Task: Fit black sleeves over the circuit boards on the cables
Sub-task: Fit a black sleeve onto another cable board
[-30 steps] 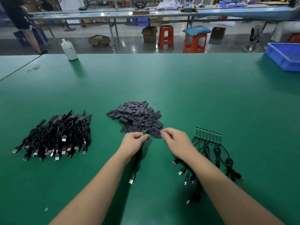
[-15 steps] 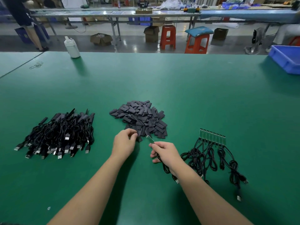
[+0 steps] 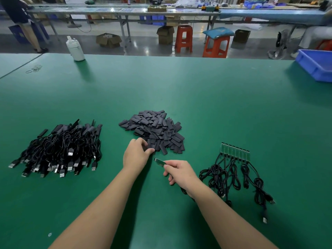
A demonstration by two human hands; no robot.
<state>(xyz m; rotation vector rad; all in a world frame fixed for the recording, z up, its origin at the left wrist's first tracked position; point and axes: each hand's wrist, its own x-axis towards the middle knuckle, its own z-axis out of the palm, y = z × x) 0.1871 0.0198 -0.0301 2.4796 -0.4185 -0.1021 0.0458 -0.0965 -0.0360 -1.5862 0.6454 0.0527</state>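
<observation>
A heap of flat black sleeves (image 3: 156, 131) lies mid-table. My left hand (image 3: 137, 155) rests at the heap's near-left edge, fingers pinched on a black sleeve there. My right hand (image 3: 180, 172) holds a cable by its small circuit board (image 3: 159, 161), which points up-left toward my left hand; the cable runs back under my wrist. To the right lie several cables with bare green boards (image 3: 234, 151) lined in a row. On the left sits a big pile of sleeved cables (image 3: 59, 150) with USB plugs.
The green table (image 3: 197, 97) stretches far ahead. A white bottle (image 3: 75, 49) stands at the back left, rubber bands (image 3: 34, 68) near it. A blue bin (image 3: 316, 64) sits at the back right. Stools, boxes and benches stand beyond the table.
A second ago my left hand held the cable; my right hand took it over, pulled back toward me, and my left hand reached to the sleeve heap.
</observation>
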